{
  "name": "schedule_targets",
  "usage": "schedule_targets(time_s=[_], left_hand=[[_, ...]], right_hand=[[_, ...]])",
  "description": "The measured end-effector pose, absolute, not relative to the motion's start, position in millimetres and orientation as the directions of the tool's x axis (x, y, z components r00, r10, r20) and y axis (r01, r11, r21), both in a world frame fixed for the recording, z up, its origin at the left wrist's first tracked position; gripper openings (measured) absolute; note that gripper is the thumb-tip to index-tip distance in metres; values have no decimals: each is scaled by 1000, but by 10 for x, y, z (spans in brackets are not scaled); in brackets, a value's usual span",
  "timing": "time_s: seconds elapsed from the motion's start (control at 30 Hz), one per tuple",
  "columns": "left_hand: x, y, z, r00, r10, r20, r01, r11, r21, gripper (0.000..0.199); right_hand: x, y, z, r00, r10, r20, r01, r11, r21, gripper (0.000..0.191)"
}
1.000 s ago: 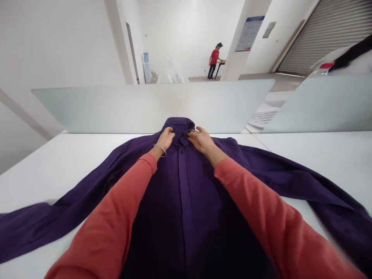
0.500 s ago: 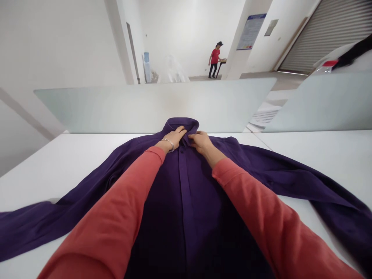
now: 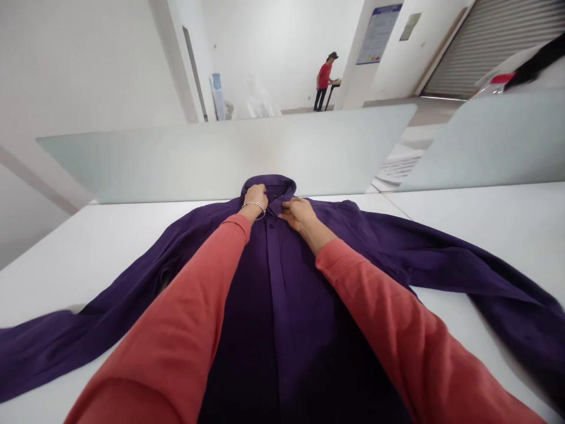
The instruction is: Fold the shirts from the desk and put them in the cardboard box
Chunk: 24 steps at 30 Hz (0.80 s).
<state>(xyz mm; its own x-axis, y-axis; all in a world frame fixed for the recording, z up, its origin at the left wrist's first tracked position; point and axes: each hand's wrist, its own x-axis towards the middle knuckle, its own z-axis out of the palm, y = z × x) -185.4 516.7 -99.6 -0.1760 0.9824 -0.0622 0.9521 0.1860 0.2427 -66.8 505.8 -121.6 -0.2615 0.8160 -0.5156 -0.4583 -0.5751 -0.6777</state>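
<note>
A dark purple long-sleeved button shirt [image 3: 282, 330] lies face up and spread out on a white table [image 3: 57, 277], with its sleeves stretched out to both sides. My left hand [image 3: 255, 199], with a thin silver bangle [image 3: 253, 206] on the wrist, is curled over the left side of the stand collar [image 3: 274, 181]. My right hand [image 3: 298, 215] lies on the right collar point, beside the top of the button placket [image 3: 276, 277]. Its fingertips touch the cloth, but I cannot tell whether they pinch it. Coral-red sleeves cover both my forearms.
A frosted glass partition [image 3: 220, 159] stands along the table's far edge, and another [image 3: 489, 141] stands to the right. Beyond them, a person in a red shirt [image 3: 324, 79] stands at a high table. Papers [image 3: 397, 171] lie behind the partitions.
My left hand has moved from the collar's middle to its left side. My right hand has slid slightly down and inward. The shirt has hardly shifted.
</note>
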Motion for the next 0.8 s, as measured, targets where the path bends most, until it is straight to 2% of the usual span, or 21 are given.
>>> schedule_targets(time_s=[0.23, 0.33, 0.53, 0.63, 0.8], left_hand=[[-1912, 5021, -1135, -68, 994, -89, 904, 99, 416, 55], [-1959, 4983, -1194, -28, 996, -89, 850, 70, 522, 60], [-2019, 4981, -1244, -72, 985, -157, 619, 167, 767, 67], [-2020, 4973, -1224, -90, 979, -181, 574, 199, 794, 64], [-2019, 4944, -1202, -46, 986, -160, 593, 156, 790, 69]], right_hand=[[-657, 5064, -1169, -262, 822, -505, -485, -565, -668, 23], [-678, 5055, -1182, -261, 825, -501, -497, -560, -663, 25], [-710, 5039, -1274, -256, 816, -518, -468, -573, -673, 27], [-698, 5062, -1288, -265, 812, -519, -440, -581, -685, 26], [-693, 5131, -1253, -234, 825, -515, -377, -565, -734, 23]])
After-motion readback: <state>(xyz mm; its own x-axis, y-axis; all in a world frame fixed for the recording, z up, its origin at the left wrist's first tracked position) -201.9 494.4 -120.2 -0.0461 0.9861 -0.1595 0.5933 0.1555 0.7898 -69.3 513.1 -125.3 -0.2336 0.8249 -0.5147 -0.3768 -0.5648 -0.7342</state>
